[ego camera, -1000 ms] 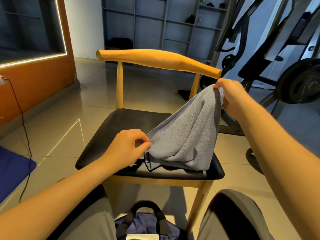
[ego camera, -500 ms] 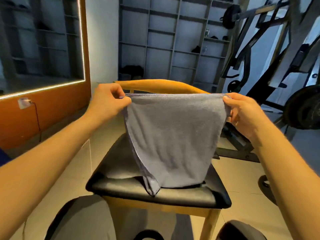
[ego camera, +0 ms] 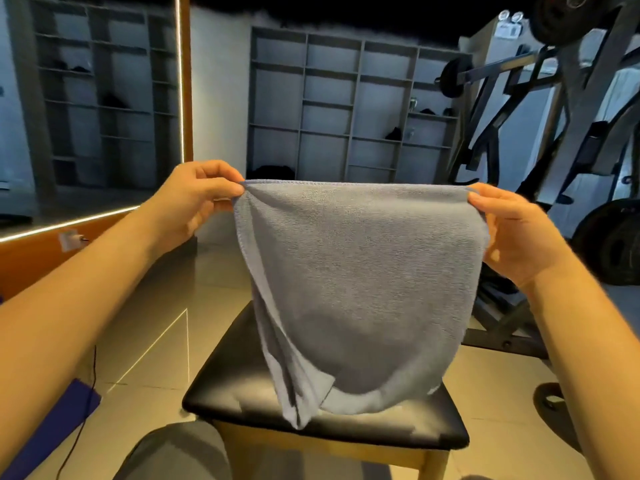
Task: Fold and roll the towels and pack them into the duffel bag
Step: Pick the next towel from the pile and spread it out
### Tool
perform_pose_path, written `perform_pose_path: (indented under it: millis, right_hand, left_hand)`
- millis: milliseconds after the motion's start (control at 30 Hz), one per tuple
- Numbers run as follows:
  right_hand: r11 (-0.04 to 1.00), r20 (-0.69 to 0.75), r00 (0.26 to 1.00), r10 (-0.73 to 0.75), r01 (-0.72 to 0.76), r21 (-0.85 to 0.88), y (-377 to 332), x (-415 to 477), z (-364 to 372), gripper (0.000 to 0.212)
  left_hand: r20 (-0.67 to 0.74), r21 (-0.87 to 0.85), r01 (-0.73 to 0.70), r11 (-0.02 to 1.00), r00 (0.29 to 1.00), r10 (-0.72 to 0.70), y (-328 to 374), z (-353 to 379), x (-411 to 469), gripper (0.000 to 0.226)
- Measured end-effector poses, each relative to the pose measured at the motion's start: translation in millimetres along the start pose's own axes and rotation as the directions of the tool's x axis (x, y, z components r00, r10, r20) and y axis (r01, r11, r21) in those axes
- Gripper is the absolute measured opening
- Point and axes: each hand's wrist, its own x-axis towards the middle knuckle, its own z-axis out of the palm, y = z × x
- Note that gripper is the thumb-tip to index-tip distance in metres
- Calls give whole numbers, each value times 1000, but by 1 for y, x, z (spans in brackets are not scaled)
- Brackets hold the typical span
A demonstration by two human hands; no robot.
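Soft, matt terry cloth on the grey towel [ego camera: 360,271], with a stitched hem along the top. Below it, the chair seat [ego camera: 242,386] shows smooth black padding with a slight sheen, on a wood frame. Glossy floor tiles [ego camera: 152,327] catch the light.

No legible text, labels, brands or numbers anywhere.

A gym: a loaded barbell [ego camera: 460,76], weight plates [ego camera: 609,244] and open locker shelving [ego camera: 346,105] fill the room.
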Motion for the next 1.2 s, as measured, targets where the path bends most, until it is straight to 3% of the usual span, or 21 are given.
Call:
perform_pose_path:
  millis: [133,200,300,367,433,500,633,867,967,1200]
  right_hand:
    - [998,-37,999,-10,12,65,-2,3,2,28]
    - [999,-129,991,32,-35,-22,8,15,-3,21]
    - [911,-323,940,105,-221,-349,51,42,-18,8]
    - [744,-391,909,147,-362,-562,93,54,-26,5]
    - [620,-416,883,218,-454,-640,139,62,-31,6]
    - [595,-461,846,269,-522,-611,181,67,-35,7]
    - [608,-558,765,323,-619,-497,239,78,-40,9]
    - [558,-589,678,439,-720,-413,318,104,-53,12]
    - [520,-588,673,449,-732,-440,343,108,-56,14]
    - [564,-500,731,465,-680,-469,356,111,-57,13]
  left_hand:
    - [104,-283,104,953,992,-77,-3,3,6,22]
    - [94,-260,167,951,985,-148,-15,9,16,19]
    - [-7,50,304,951,952,-305,-55,23,34,11]
    - [-33,286,369,884,926,-376,-95,37,42,3]
    - [-31,458,389,799,905,-423,-137,55,45,13]
    - [-67,546,413,729,889,-453,-177,71,48,22]
    - [-144,575,466,673,867,-477,-237,92,58,6]
    - [-166,721,433,541,865,-473,-304,116,77,21]
    - [-152,776,404,485,865,-478,-326,124,80,19]
    - [-209,783,424,455,868,-450,-345,137,82,17]
